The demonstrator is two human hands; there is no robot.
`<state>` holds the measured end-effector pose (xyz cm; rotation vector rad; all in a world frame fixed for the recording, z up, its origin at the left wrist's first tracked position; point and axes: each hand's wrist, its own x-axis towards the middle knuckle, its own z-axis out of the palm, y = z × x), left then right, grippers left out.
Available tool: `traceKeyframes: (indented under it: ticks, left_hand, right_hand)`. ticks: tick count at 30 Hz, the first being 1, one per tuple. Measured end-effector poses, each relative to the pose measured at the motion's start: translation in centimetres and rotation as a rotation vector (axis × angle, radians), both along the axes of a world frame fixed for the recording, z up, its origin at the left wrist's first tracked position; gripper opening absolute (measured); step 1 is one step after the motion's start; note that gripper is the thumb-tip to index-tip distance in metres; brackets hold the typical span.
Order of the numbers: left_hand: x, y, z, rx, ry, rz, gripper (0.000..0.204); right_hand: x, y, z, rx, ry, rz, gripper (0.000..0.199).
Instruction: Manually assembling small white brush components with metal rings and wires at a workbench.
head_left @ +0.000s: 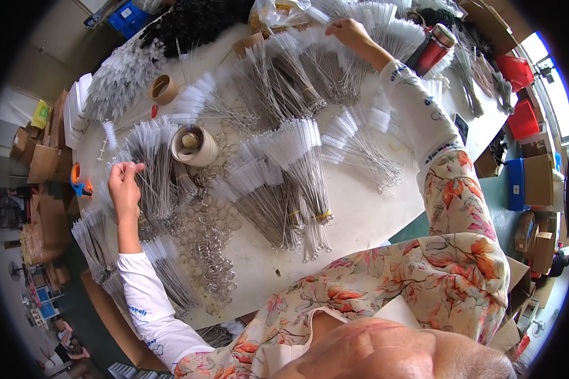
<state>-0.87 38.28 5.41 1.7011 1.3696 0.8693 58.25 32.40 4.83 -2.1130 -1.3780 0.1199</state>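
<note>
The left hand is seen at about nine o'clock on the white table, its fingertips pinched on the white bristle tips of a fanned bundle of thin wire tube brushes; a few bristle ends are held between thumb and fingers, probably so that single brushes can be separated from the fan. The right hand is stretched far out toward twelve o'clock and is laid on another heap of brushes. Whether its fingers are closed on anything cannot be told, since they are hidden among the wires.

The brushes are kept in banded bundles with the bristle heads spread outward (a large one lies at the centre), which leaves the handles gathered and the heads easy to pick.

Just right of the left hand a cardboard tape roll stands on the table, with a smaller roll seemingly set inside it; an emptier roll lies toward eleven o'clock. A scatter of small metal rings is spread loose at six to seven o'clock, in no container. A red flask stands at one o'clock, and cardboard boxes are stacked beyond the table's nine o'clock edge.
</note>
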Motion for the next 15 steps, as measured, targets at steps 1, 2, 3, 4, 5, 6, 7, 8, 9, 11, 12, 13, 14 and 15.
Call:
traceKeyframes:
  ticks: [1,2,3,4,5,6,7,8,9,11,12,13,14,15]
  left_hand:
    - [0.6,-0.4,1.0,-0.088,-0.184,0.033,0.009]
    - [1.0,-0.5,1.6,-0.175,-0.367,0.068,0.009]
    - [1.5,-0.4,0.9,-0.124,-0.436,0.155,0.010]
    - [1.2,-0.5,0.9,-0.123,-0.432,0.162,0.010]
    - [0.8,-0.8,1.1,-0.126,-0.428,0.184,0.012]
    - [1.0,-0.9,1.3,-0.130,-0.426,0.197,0.015]
    - [1.1,-1.3,1.7,-0.130,-0.423,0.198,0.015]
    - [1.1,-2.0,2.2,-0.135,-0.387,0.180,0.019]
    - [1.3,-2.7,2.9,-0.140,-0.349,0.160,0.022]
    - [2.2,-4.7,4.8,-0.153,-0.337,0.122,0.022]
    - [2.3,-5.8,5.5,-0.165,-0.328,0.091,0.023]
    - [2.2,-6.7,5.8,-0.161,-0.328,0.099,0.023]
    - [2.1,-7.5,6.0,-0.208,-0.366,0.080,0.024]
    - [2.3,-8.5,6.2,-0.256,-0.410,0.056,0.025]
  right_hand:
    - [0.0,0.3,-0.6,0.000,0.003,0.004,0.030]
    - [0.0,0.6,-1.3,-0.146,0.056,-0.046,0.033]
    - [-0.4,0.8,-1.3,-0.291,0.107,-0.094,0.038]
    - [-1.0,1.0,-1.6,-0.292,0.109,-0.087,0.038]
    - [-1.7,1.2,-2.0,-0.346,0.043,-0.150,0.042]
    - [-1.9,1.2,-2.4,-0.399,-0.024,-0.224,0.045]
    - [-1.3,1.3,-3.2,-0.356,-0.013,-0.231,0.050]
    - [-0.6,1.5,-3.5,-0.357,-0.010,-0.229,0.050]
    - [0.3,1.7,-3.8,-0.359,0.022,-0.206,0.052]
    - [0.8,1.7,-3.8,-0.358,0.054,-0.176,0.054]
    - [0.3,1.6,-3.5,-0.324,0.073,-0.236,0.050]
    - [-0.2,1.4,-2.9,-0.289,0.091,-0.297,0.046]
    - [-0.5,1.0,-2.3,-0.287,0.089,-0.289,0.046]
    - [-0.5,0.1,-1.1,-0.146,0.085,-0.292,0.041]
